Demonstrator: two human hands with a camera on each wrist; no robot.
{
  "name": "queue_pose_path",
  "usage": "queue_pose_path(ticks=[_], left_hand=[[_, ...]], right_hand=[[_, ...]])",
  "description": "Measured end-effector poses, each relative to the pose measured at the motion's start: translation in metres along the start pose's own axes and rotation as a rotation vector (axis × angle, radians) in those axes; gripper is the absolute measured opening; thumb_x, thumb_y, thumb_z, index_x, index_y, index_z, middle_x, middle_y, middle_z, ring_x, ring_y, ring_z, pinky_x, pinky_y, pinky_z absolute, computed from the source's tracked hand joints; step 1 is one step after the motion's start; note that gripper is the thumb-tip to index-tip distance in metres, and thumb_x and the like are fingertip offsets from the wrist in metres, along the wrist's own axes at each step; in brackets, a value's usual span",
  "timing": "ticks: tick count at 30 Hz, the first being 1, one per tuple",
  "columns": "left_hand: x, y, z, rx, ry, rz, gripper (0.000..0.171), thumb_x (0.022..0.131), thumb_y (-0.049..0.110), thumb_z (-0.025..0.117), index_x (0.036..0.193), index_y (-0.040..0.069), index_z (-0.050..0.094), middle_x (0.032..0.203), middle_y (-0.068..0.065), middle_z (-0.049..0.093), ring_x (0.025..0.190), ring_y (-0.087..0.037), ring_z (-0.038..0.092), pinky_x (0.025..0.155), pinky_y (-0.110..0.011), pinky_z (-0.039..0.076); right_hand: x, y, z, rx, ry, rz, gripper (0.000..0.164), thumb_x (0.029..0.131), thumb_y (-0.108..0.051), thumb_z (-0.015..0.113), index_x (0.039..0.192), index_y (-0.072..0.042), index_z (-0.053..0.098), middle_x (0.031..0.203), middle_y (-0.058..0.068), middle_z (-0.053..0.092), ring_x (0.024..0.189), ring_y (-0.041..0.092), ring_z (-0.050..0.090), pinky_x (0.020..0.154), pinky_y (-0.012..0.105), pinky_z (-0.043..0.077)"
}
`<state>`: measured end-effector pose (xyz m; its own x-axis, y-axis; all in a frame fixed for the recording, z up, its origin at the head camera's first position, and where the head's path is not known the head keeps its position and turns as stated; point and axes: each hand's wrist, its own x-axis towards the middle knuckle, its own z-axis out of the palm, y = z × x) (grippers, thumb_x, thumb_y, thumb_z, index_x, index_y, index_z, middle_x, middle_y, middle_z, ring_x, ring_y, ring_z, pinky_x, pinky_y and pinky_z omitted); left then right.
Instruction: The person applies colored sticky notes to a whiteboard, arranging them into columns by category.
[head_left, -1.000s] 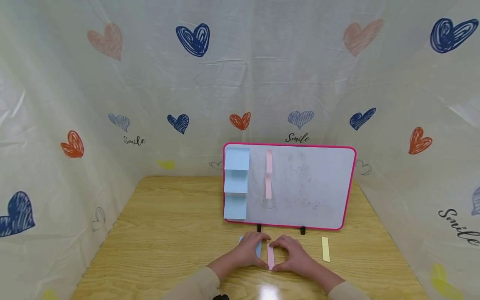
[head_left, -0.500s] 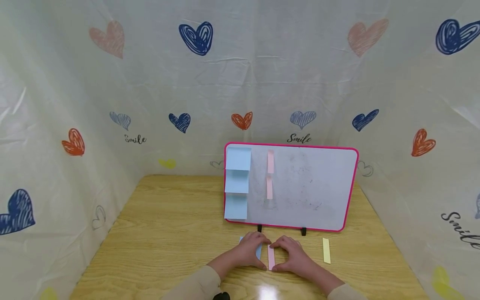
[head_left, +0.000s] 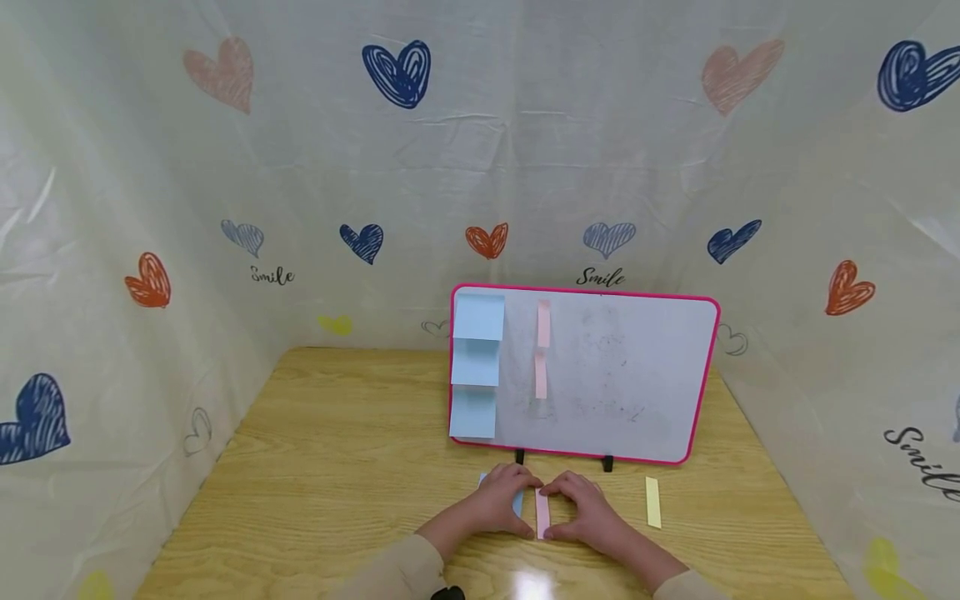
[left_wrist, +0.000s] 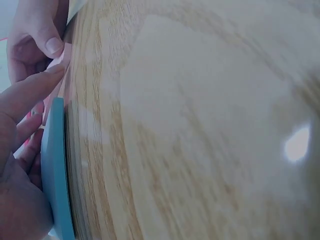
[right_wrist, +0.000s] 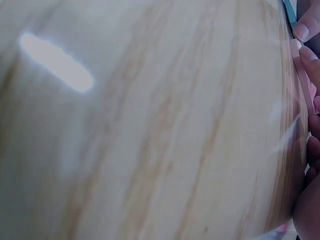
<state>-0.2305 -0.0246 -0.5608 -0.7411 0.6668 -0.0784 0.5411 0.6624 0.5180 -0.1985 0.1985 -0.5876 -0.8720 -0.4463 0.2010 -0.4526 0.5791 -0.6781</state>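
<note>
A narrow pink sticky note pad lies on the table between my two hands. My left hand holds it from the left, thumb at its near end and forefinger by the far end. From the right, my right hand grips the same pad with thumb and forefinger at its edge. In the left wrist view both thumbs meet at the near end of the pink pad. A blue sticky note pad sits under and beside my left hand, partly covered by it; its blue edge shows in the left wrist view.
Behind the hands stands a pink-framed whiteboard on black feet. Several blue notes run down its left side, with two narrow pink notes to their right. A narrow yellow pad lies on the table at right.
The head view has shifted slightly, so the board and the yellow pad appear a little further right. Both hands stay at the pink pad in nearly the same pose.
</note>
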Motion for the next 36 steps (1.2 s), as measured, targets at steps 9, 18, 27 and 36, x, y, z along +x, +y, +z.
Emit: queue_pose_path(ticks=[9,18,27,36], left_hand=[[0.002,0.005,-0.003,-0.071,0.034,-0.062,0.044,0.079,0.025,0.080,0.121,0.022,0.066,0.116,0.009,0.054,0.117,-0.017,0.046,0.102,-0.038,0.037],[0.006,0.006,0.000,-0.084,0.074,-0.085,0.039,0.078,0.032,0.081,0.113,0.022,0.068,0.111,0.009,0.056,0.113,-0.017,0.048,0.099,-0.036,0.040],[0.007,0.006,0.002,-0.102,0.094,-0.090,0.034,0.078,0.032,0.081,0.109,0.023,0.070,0.110,0.009,0.056,0.112,-0.018,0.048,0.098,-0.036,0.040],[0.007,0.007,0.004,-0.060,0.106,-0.098,0.037,0.076,0.033,0.083,0.109,0.025,0.069,0.109,0.010,0.055,0.112,-0.018,0.048,0.095,-0.036,0.041]], right_hand=[[0.001,-0.002,0.001,-0.001,0.016,0.012,0.049,0.071,-0.045,0.084,0.110,-0.022,0.067,0.104,-0.013,0.057,0.099,0.012,0.054,0.080,0.041,0.037],[0.001,-0.003,0.001,0.014,0.027,0.022,0.046,0.073,-0.042,0.084,0.111,-0.023,0.068,0.103,-0.014,0.059,0.095,0.011,0.054,0.078,0.037,0.037],[-0.004,-0.007,-0.002,-0.022,0.027,-0.033,0.055,0.067,-0.045,0.086,0.113,-0.022,0.068,0.109,-0.014,0.058,0.104,0.012,0.053,0.086,0.045,0.038],[-0.001,-0.009,-0.002,0.026,0.027,-0.045,0.038,0.076,-0.033,0.083,0.108,-0.018,0.071,0.101,-0.011,0.060,0.096,0.011,0.055,0.083,0.035,0.043]])
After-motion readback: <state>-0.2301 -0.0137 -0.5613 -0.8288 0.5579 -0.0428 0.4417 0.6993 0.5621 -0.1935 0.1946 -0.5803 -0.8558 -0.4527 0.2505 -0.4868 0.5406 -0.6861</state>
